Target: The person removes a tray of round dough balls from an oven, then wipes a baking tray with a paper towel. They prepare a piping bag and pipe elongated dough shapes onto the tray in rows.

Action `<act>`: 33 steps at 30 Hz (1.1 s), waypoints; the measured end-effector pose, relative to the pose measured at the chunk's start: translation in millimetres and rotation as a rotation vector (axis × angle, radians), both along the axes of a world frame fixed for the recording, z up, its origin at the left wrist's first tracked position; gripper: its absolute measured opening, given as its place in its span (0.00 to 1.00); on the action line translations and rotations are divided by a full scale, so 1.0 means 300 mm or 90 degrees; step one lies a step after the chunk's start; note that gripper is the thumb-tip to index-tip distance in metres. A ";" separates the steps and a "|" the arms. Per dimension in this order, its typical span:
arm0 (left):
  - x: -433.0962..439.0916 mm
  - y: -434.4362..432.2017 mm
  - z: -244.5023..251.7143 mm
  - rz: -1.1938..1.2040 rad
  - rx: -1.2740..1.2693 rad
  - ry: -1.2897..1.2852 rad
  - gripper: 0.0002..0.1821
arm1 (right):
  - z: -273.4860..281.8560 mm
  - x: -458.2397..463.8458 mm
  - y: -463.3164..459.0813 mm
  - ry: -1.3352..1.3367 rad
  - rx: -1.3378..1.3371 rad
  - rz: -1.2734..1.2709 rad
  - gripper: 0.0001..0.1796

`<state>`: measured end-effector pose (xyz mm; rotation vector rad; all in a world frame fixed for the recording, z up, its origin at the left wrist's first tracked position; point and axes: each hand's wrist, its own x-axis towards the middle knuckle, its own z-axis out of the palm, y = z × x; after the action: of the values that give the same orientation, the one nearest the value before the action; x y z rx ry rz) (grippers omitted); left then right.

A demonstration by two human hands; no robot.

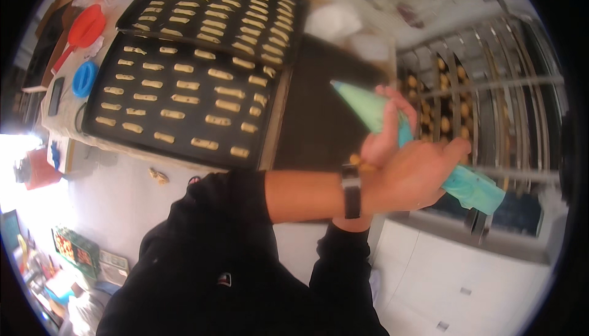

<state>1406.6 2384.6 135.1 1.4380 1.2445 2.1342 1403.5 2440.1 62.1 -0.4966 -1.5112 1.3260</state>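
A piping bag [363, 106] of green-blue plastic with pale filling lies across both my hands, its tip pointing to the upper left. My left hand [409, 175], with a dark-banded watch on its wrist, grips the bag's rear part, whose loose end hangs out to the right. Beneath that crossed forearm, my right hand [384, 136] is wrapped around the bag's middle. The tip is over a dark baking tray [313, 115] whose visible surface is bare. To its left, another baking tray [193, 126] carries rows of short piped dough strips [184, 99].
Behind it, a further tray [179, 16] bears closer rows of strips. A metal rack [478, 87] at right holds trays of round, golden pieces. A red scoop [87, 25], a blue round lid-like object [85, 78] and a phone-like dark object [56, 96] lie at the table's left edge.
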 end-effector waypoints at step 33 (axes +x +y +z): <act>-0.571 0.482 -0.427 0.390 -0.062 -0.175 0.33 | -0.470 -0.505 0.616 -0.418 0.251 0.087 0.06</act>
<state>1235.3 2529.2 7.1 0.7372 1.8064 2.4803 1252.0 2624.8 -79.1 -0.6120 -2.3224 0.9596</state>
